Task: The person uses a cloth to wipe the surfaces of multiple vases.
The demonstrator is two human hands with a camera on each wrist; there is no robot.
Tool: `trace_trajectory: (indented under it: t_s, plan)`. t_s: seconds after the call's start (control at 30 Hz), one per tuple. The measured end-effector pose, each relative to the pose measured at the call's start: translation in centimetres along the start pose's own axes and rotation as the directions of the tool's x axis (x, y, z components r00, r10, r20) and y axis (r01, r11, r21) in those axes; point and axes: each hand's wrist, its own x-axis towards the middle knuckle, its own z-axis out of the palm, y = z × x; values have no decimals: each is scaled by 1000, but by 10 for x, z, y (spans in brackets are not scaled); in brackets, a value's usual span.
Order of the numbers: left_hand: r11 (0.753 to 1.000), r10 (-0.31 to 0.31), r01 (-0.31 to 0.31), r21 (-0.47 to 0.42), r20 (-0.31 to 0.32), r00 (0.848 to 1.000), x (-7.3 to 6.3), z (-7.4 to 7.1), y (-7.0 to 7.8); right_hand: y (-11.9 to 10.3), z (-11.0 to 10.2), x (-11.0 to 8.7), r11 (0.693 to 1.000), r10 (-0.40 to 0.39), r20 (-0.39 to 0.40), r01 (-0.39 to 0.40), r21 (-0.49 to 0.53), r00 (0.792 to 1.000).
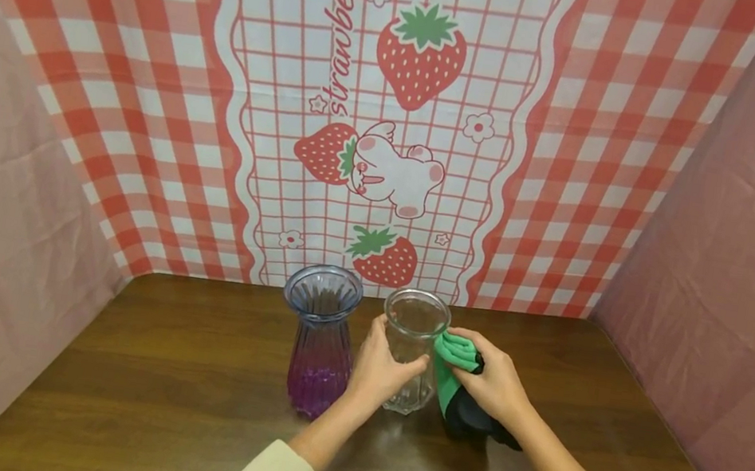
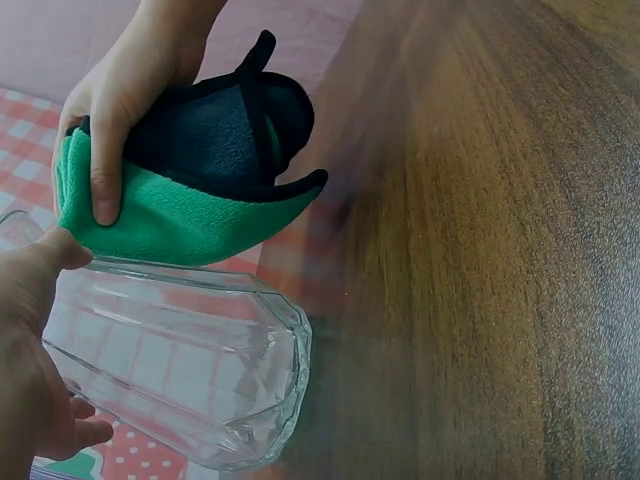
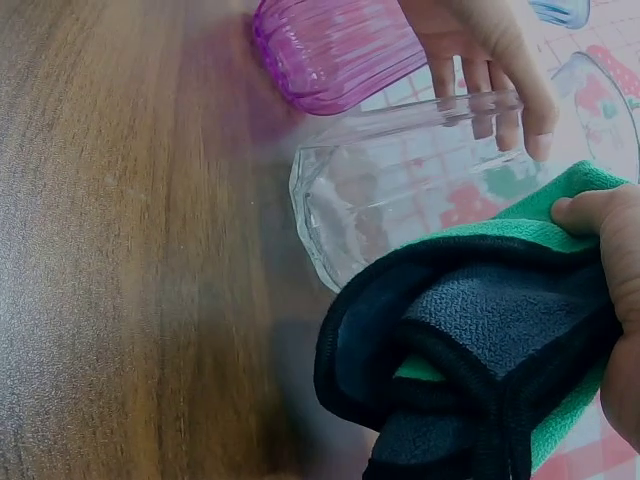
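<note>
A clear glass vase (image 1: 407,397) stands upright on the wooden table. My left hand (image 1: 379,368) grips it from the left, fingers behind and thumb across the front. My right hand (image 1: 491,376) pinches a folded green and dark grey cleaning cloth (image 1: 448,390) and holds it against the right side of the vase near the rim. In the left wrist view, the green side of the cloth (image 2: 190,220) touches the glass. The cloth's dark, black-edged part (image 3: 470,310) hangs down below the right hand. Left of the left hand stands a second vase (image 1: 316,364), bluish at the rim and purple below.
A red-and-white strawberry-patterned fabric (image 1: 390,149) hangs behind the table (image 1: 182,385). Pink cloth walls rise at the left (image 1: 3,215) and right (image 1: 721,316). The purple vase stands close beside my left wrist.
</note>
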Motion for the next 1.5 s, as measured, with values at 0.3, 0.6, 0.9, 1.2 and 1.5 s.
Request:
trace_trajectory:
  t_s: [0.3,0.6,0.9,1.2,1.5]
  plan:
    - [999,22,-21,-27,26,999,1,-2,-2,3,4,-6,999,45,47,-45,-2,998]
    - [999,25,-23,-43,37,999,1,-3,-2,16,11,-18,997,54,113,-48,-56,992]
    - [998,30,-27,-56,45,999,2,-3,-3,16,11,-18,998,23,84,-18,-60,996]
    - [997,31,-28,-70,47,998,2,-4,-3,2,4,-6,1000,-5,-4,5,0,1000]
    - [997,33,-30,-70,44,998,1,-4,-3,5,8,-12,999,37,40,-36,-16,999]
